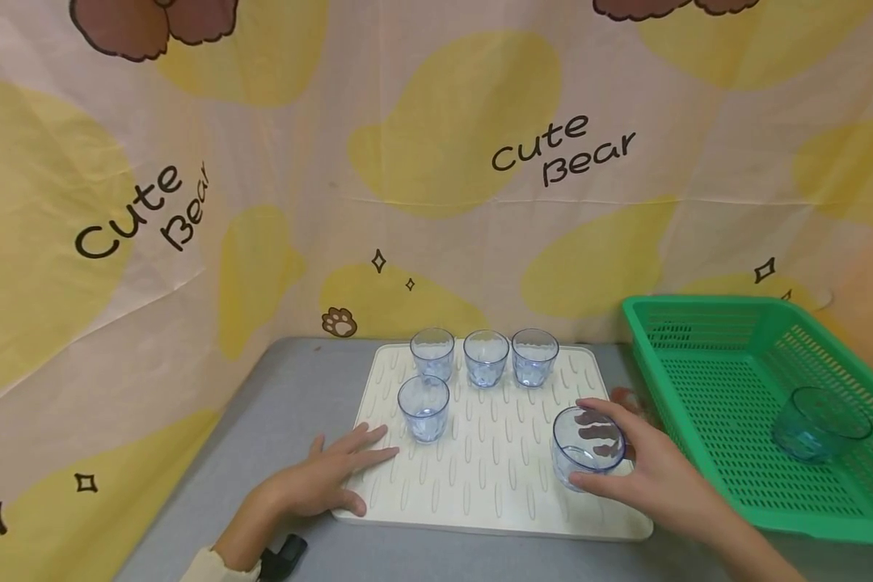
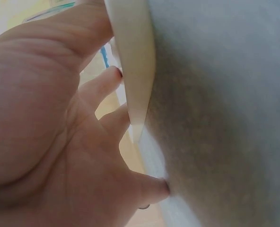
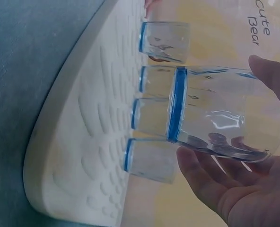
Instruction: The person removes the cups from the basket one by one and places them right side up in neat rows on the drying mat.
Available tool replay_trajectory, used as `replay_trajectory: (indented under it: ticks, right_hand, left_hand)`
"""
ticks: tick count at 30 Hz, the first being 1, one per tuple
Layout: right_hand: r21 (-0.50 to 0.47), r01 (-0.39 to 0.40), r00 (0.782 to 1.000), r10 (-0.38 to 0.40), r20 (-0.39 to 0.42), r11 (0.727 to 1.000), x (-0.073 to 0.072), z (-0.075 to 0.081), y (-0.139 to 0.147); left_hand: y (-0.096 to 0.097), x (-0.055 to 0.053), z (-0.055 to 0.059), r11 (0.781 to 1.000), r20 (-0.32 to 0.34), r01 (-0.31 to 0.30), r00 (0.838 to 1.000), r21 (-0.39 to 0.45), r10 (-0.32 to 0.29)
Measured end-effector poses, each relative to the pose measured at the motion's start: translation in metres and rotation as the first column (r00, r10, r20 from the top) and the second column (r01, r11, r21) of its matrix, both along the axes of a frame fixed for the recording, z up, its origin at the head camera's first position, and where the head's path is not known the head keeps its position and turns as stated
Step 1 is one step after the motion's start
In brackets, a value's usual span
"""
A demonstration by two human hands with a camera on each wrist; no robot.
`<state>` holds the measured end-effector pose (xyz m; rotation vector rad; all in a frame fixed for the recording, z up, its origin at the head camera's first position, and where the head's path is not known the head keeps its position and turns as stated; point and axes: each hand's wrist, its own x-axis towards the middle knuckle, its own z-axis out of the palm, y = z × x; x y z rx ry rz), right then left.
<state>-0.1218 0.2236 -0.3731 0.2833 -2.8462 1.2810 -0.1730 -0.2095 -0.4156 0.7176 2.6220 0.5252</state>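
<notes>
My right hand [image 1: 658, 473] grips a clear bluish drinking glass [image 1: 576, 457] round its sides, thumb on the near side and fingers behind. In the right wrist view, this glass [image 3: 220, 99] shows its thick blue base toward the white ridged mat [image 1: 480, 505]. It is over the mat's right part, mouth upward. My left hand [image 1: 316, 481] rests on the mat's left edge, fingers straight and spread; in the left wrist view, one fingertip reaches the grey tabletop. Three similar glasses [image 1: 487, 360] stand along the mat's back edge. Another glass [image 1: 424, 412] stands in front of the leftmost one.
A green perforated basket [image 1: 643, 356] stands to the right of the mat, with one tilted glass [image 1: 818, 428] inside. The grey table [image 1: 269, 420] extends around the mat. A printed cloth [image 1: 436, 178] hangs behind and along the left side. A black object [image 1: 284, 558] is by my left wrist.
</notes>
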Motion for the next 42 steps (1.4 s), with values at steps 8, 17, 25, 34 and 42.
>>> replay_trajectory:
  ticks: [8,17,25,34,42]
  right_hand:
    - [-0.078,-0.034,0.999,0.031,-0.035,0.996,-0.008,-0.006,-0.014]
    - [-0.050,-0.027,0.998,0.025,-0.049,0.998,-0.020,-0.012,-0.027]
    - [-0.101,-0.065,0.997,0.060,-0.049,0.993,-0.034,-0.018,-0.038]
    - [-0.125,-0.074,0.997,0.071,-0.031,0.989,-0.044,-0.021,-0.049]
    - [-0.153,-0.081,0.997,0.081,-0.007,0.985,-0.057,-0.027,-0.062]
  left_hand:
    - [0.000,-0.001,-0.001,1.000,-0.001,-0.008,1.000,-0.002,0.008]
    - [0.000,0.000,0.000,1.000,-0.002,-0.013,1.000,0.006,0.013]
    - [0.000,0.000,0.000,1.000,0.000,-0.017,1.000,-0.004,0.017]
    - [0.003,0.000,0.000,1.000,0.002,-0.014,1.000,-0.005,0.014]
    - [0.004,0.001,0.002,0.999,0.010,-0.033,0.999,-0.006,0.033]
